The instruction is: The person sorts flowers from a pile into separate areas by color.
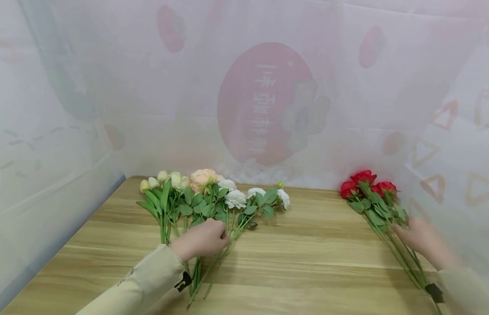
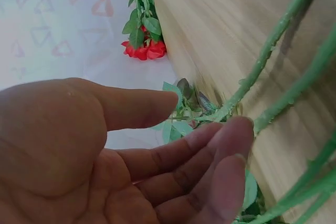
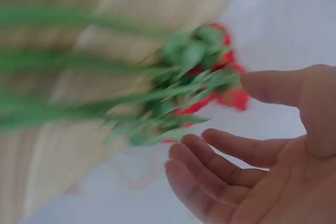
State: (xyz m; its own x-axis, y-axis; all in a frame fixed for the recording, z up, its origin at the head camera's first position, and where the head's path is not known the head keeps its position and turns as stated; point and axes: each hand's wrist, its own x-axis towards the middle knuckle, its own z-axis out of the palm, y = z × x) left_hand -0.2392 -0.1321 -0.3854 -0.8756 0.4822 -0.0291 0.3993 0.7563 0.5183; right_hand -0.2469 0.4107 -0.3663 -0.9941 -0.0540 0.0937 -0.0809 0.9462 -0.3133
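My left hand (image 1: pixel 205 238) is over the stems of white flowers (image 1: pixel 235 199) lying on the table. In the left wrist view its thumb and fingers are apart, loosely bent, with green stems (image 2: pixel 262 61) beside the fingertips and nothing gripped. Red roses (image 1: pixel 363 177) lie at the table's right, their stems toward me. Beside those stems is my right hand (image 1: pixel 423 240); the right wrist view shows its thumb and fingers spread, holding nothing. Peach flowers (image 1: pixel 203 178) and pale tulips (image 1: pixel 162 176) lie left of the white flowers.
The wood-grain table (image 1: pixel 307 253) meets a printed white cloth (image 1: pixel 149 109) at the back and sides. Dark straps (image 1: pixel 184 281) are at the wrists. The flower stems cross each other near my left hand.
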